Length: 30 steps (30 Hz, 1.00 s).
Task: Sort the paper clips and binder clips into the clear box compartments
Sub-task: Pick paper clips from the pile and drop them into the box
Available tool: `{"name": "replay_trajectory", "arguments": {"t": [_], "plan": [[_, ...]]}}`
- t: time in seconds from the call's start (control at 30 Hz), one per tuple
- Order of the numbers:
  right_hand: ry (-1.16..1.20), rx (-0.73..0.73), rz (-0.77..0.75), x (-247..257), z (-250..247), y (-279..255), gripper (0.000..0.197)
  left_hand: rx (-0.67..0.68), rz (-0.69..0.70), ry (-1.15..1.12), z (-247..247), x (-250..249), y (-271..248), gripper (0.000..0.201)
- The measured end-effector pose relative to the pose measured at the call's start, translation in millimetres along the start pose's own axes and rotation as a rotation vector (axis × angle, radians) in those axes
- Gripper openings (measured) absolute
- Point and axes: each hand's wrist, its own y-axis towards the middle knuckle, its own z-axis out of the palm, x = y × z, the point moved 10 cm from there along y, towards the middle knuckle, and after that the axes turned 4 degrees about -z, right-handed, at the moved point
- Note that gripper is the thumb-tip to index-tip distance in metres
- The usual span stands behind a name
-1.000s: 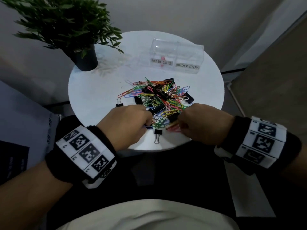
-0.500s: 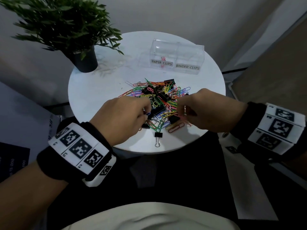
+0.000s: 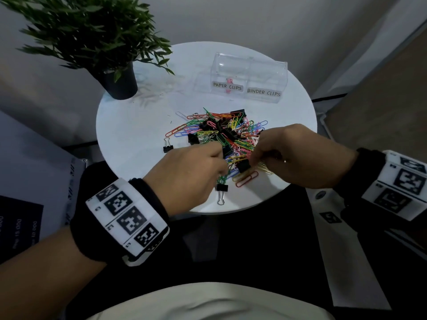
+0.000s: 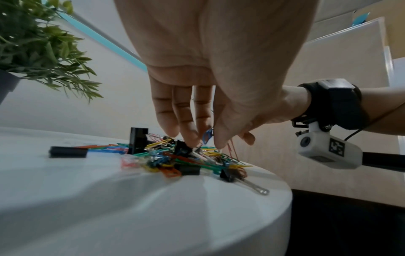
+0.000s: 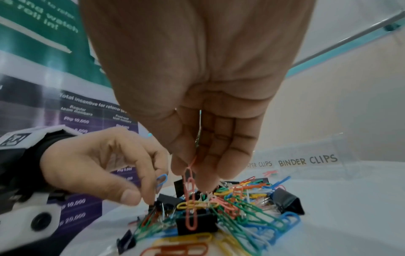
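Observation:
A pile of coloured paper clips and black binder clips [image 3: 226,135] lies mid-table. Behind it stands the clear box [image 3: 250,63], labelled PAPER CLIPS on the left and BINDER CLIPS on the right. A pink clip [image 3: 229,83] lies in the paper clip compartment. My left hand [image 3: 223,163] is over the pile's near side and holds a blue paper clip [image 5: 161,180] between curled fingers, fingertips [image 4: 190,138] down among the clips. My right hand [image 3: 253,161] pinches a red paper clip [image 5: 190,175], from which another red clip hangs linked into the pile.
A potted plant [image 3: 120,82] stands at the back left of the round white table [image 3: 134,125]. Single binder clips lie at the left [image 3: 168,147] and near the front edge [image 3: 221,189]. A large red paper clip [image 3: 247,179] lies near the right hand.
My right hand rose from the table's near edge to the pile's right side with red clips pinched. My left hand shifted forward into the pile.

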Motion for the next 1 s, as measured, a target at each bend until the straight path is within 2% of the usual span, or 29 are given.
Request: {"name": "replay_trajectory", "arguments": {"t": [0.07,0.17,0.27,0.33,0.5,0.67,0.8,0.9,1.0], "plan": [[0.041,-0.088,-0.016,3,-14,-4,0.026,-0.005,-0.009,-0.002,-1,-6,4,0.013],[0.074,-0.201,-0.021,5,-31,-10,0.024,0.012,0.006,0.077,4,-24,17,0.018],[0.162,-0.283,0.02,-1,-44,-14,0.024,0.238,-0.061,0.217,31,-31,29,0.025],[0.222,-0.335,0.051,-8,-52,-16,0.027,0.3,-0.073,0.253,39,-34,33,0.025],[0.26,-0.394,0.087,-21,-65,-17,0.029,0.261,-0.069,0.292,42,-38,41,0.016],[0.339,-0.411,0.114,-33,-69,-6,0.037,0.312,-0.097,0.222,45,-33,43,0.014],[0.352,-0.418,0.095,-31,-75,10,0.034,0.329,-0.076,0.184,46,-29,45,0.01],[0.374,-0.43,0.078,-31,-80,22,0.033,0.299,-0.055,0.175,42,-30,43,0.012],[0.384,-0.448,0.074,-33,-87,34,0.033,0.221,-0.101,0.06,17,-21,43,0.011]]}}
